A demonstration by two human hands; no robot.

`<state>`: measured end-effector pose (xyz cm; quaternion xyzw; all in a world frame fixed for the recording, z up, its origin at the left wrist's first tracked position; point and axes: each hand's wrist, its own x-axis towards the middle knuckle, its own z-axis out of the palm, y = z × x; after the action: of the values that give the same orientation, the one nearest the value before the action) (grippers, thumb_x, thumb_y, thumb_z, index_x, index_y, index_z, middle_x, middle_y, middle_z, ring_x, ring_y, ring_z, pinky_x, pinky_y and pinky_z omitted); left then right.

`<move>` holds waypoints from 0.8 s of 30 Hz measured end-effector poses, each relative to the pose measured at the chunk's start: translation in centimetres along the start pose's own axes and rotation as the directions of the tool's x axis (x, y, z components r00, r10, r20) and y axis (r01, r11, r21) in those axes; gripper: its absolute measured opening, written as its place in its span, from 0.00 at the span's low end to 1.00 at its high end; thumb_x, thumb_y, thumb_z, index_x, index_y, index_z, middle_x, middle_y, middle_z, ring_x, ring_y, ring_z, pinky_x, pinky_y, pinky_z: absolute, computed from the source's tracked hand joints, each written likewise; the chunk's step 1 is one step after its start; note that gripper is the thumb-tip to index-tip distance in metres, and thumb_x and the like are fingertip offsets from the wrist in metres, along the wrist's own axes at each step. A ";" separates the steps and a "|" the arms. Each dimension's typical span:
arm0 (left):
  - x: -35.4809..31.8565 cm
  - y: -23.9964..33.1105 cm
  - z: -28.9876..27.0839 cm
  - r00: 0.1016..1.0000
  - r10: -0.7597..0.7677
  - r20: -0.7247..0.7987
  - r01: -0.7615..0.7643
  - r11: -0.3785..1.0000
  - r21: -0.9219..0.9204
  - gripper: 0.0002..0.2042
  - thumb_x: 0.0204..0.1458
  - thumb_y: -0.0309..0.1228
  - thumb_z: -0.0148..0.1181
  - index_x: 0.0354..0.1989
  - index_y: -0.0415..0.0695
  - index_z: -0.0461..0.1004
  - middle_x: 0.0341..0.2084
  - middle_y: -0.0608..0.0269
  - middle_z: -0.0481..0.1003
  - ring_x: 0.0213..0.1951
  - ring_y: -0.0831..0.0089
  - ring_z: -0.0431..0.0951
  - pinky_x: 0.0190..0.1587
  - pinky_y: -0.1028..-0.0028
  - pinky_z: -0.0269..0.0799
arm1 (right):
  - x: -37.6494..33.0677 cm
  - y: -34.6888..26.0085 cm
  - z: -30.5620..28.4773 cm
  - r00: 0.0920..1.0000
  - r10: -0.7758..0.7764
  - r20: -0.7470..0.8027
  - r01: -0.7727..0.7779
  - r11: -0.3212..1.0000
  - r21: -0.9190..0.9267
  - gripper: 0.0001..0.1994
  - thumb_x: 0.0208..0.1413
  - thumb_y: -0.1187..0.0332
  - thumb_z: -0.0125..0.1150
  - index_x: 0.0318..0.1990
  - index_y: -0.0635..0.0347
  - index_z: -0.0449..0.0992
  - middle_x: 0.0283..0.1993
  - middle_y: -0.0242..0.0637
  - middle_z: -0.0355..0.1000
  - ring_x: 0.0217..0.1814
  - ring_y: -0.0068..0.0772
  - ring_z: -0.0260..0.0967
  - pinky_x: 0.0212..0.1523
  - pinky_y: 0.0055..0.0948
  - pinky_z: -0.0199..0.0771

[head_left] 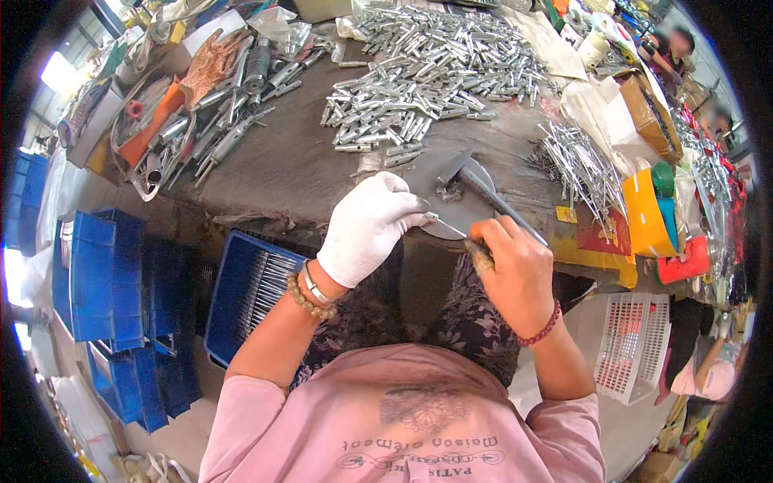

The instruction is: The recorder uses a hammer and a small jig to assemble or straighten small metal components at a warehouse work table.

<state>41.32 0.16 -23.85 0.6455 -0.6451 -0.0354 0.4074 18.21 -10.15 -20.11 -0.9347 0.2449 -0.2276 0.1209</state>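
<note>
My left hand (362, 229), in a white glove, is closed at the fingertips on one end of a thin metal rod (452, 229). My bare right hand (511, 266) pinches the rod's other end, its fingers curled and the tips darkened. Both hands meet over the near edge of the workbench. Just beyond them lies a round grey metal plate (424, 171), with a hammer (493, 197) resting across it, handle toward my right hand. Further back spreads a large heap of short silvery metal tubes (435, 68). Slender metal rods (578, 165) lie bunched to the right.
A blue bin (216, 322) of long metal pieces stands beside my left knee, with stacked blue bins (101, 278) further left. Tools and an orange glove (213, 68) crowd the bench's left. A white plastic basket (632, 346) sits at the right. Other people (668, 55) are at far right.
</note>
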 end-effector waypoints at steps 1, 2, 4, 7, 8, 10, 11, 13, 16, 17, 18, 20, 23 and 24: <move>0.0 0.1 -0.1 1.000 -0.002 0.013 0.002 1.000 0.006 0.10 0.52 0.27 0.75 0.43 0.46 0.87 0.38 0.60 0.79 0.44 0.57 0.80 0.49 0.63 0.77 | -0.4 -0.3 0.1 0.995 0.087 0.044 -0.089 0.995 0.050 0.15 0.50 0.74 0.76 0.46 0.53 0.83 0.40 0.38 0.76 0.39 0.49 0.79 0.42 0.48 0.80; -0.1 0.3 -0.1 1.000 -0.007 0.014 0.007 1.000 0.009 0.10 0.52 0.27 0.75 0.43 0.46 0.87 0.38 0.60 0.79 0.44 0.57 0.80 0.49 0.63 0.77 | -0.7 -0.5 0.3 0.993 0.108 0.050 -0.114 0.981 0.156 0.15 0.52 0.75 0.75 0.48 0.54 0.83 0.34 0.39 0.77 0.33 0.47 0.78 0.37 0.44 0.79; -0.1 1.1 0.1 0.992 0.003 -0.128 0.003 0.999 0.049 0.12 0.54 0.26 0.73 0.47 0.44 0.86 0.42 0.58 0.81 0.45 0.57 0.81 0.51 0.65 0.77 | -1.0 -0.6 0.4 0.965 0.187 0.186 -0.240 0.916 0.323 0.15 0.54 0.75 0.74 0.49 0.56 0.82 0.33 0.41 0.78 0.31 0.46 0.77 0.35 0.42 0.78; -2.2 2.5 1.3 0.946 -0.199 -0.256 0.192 0.980 -0.049 0.16 0.56 0.29 0.71 0.53 0.45 0.83 0.39 0.53 0.80 0.44 0.53 0.81 0.48 0.63 0.78 | -1.7 -0.2 1.5 0.905 0.230 0.357 -0.401 0.738 0.543 0.13 0.60 0.77 0.69 0.52 0.61 0.81 0.28 0.39 0.78 0.24 0.34 0.72 0.30 0.34 0.73; -3.2 2.3 1.6 0.949 -0.192 -0.252 0.190 0.981 -0.030 0.16 0.61 0.27 0.68 0.57 0.43 0.81 0.37 0.55 0.81 0.36 0.59 0.83 0.43 0.66 0.79 | -1.6 -0.6 1.4 0.844 0.285 0.455 -0.528 0.595 0.606 0.13 0.62 0.77 0.68 0.53 0.62 0.81 0.29 0.35 0.78 0.24 0.28 0.71 0.29 0.31 0.72; -4.2 3.7 2.0 0.880 -0.455 -0.137 0.401 0.866 -0.297 0.17 0.63 0.26 0.65 0.61 0.41 0.79 0.36 0.56 0.82 0.33 0.65 0.82 0.39 0.68 0.79 | -1.8 -1.2 1.4 0.767 0.313 0.561 -0.641 0.430 0.636 0.13 0.64 0.78 0.66 0.55 0.63 0.81 0.30 0.31 0.78 0.25 0.22 0.70 0.29 0.28 0.72; -4.4 4.2 2.2 0.760 -0.648 0.042 0.574 0.640 -0.511 0.19 0.66 0.26 0.63 0.64 0.40 0.77 0.36 0.57 0.83 0.29 0.71 0.82 0.36 0.69 0.78 | -2.0 -1.4 1.4 0.747 0.309 0.589 -0.665 0.371 0.649 0.14 0.64 0.79 0.63 0.57 0.62 0.81 0.31 0.30 0.78 0.25 0.17 0.69 0.27 0.22 0.70; -4.3 4.6 2.0 0.749 -0.656 0.094 0.592 0.599 -0.538 0.23 0.69 0.27 0.59 0.72 0.39 0.70 0.35 0.60 0.84 0.26 0.80 0.78 0.30 0.74 0.75 | -2.3 -1.9 1.6 0.724 0.297 0.623 -0.690 0.306 0.656 0.16 0.65 0.81 0.60 0.58 0.61 0.81 0.33 0.28 0.77 0.25 0.13 0.68 0.26 0.16 0.68; -4.4 5.3 1.7 0.669 -0.712 0.214 0.579 0.319 -0.750 0.30 0.68 0.29 0.62 0.78 0.44 0.63 0.32 0.66 0.82 0.24 0.82 0.75 0.27 0.80 0.70 | -2.6 -2.8 2.4 0.712 0.265 0.650 -0.702 0.251 0.667 0.15 0.65 0.80 0.63 0.58 0.63 0.80 0.33 0.29 0.77 0.27 0.14 0.69 0.26 0.20 0.71; -4.6 5.4 1.7 0.656 -0.728 0.200 0.581 0.317 -0.750 0.30 0.68 0.29 0.62 0.78 0.44 0.63 0.32 0.66 0.82 0.24 0.82 0.75 0.27 0.80 0.70 | -2.8 -3.1 2.8 0.724 0.267 0.636 -0.690 0.261 0.675 0.15 0.64 0.81 0.63 0.58 0.63 0.79 0.34 0.29 0.77 0.27 0.15 0.69 0.26 0.21 0.71; -4.8 5.4 1.6 0.662 -0.726 0.188 0.587 0.346 -0.732 0.31 0.67 0.30 0.64 0.78 0.44 0.64 0.32 0.66 0.82 0.25 0.83 0.74 0.27 0.80 0.69 | -2.9 -3.3 3.2 0.735 0.260 0.627 -0.678 0.271 0.683 0.15 0.64 0.81 0.63 0.58 0.64 0.79 0.34 0.29 0.77 0.28 0.15 0.70 0.26 0.22 0.72; -5.5 5.1 1.3 0.676 -0.725 0.137 0.589 0.418 -0.692 0.33 0.63 0.31 0.71 0.76 0.43 0.66 0.31 0.67 0.81 0.25 0.84 0.72 0.26 0.79 0.68 | -2.9 -4.1 3.7 0.741 0.246 0.625 -0.670 0.345 0.658 0.16 0.64 0.81 0.63 0.58 0.64 0.79 0.35 0.29 0.77 0.29 0.16 0.72 0.28 0.22 0.74; -7.0 3.8 1.6 0.708 -0.705 0.047 0.489 0.440 -0.753 0.30 0.61 0.29 0.73 0.71 0.42 0.69 0.35 0.67 0.81 0.29 0.84 0.73 0.29 0.79 0.69 | -3.4 -4.5 4.7 0.780 0.226 0.583 -0.614 0.448 0.649 0.22 0.64 0.82 0.64 0.65 0.63 0.74 0.40 0.31 0.78 0.35 0.19 0.75 0.35 0.23 0.80; -7.8 3.2 1.6 0.696 -0.715 0.063 0.448 0.364 -0.817 0.30 0.61 0.29 0.72 0.71 0.42 0.69 0.37 0.67 0.81 0.31 0.84 0.74 0.30 0.80 0.69 | -3.8 -4.2 5.0 0.786 0.196 0.587 -0.609 0.413 0.677 0.23 0.65 0.82 0.63 0.68 0.62 0.73 0.43 0.32 0.77 0.37 0.20 0.76 0.37 0.22 0.80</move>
<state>36.53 6.67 -26.81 0.5829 -0.2142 -0.3564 0.6981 19.37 -4.07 -24.44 -0.6895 0.2949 -0.0729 0.6575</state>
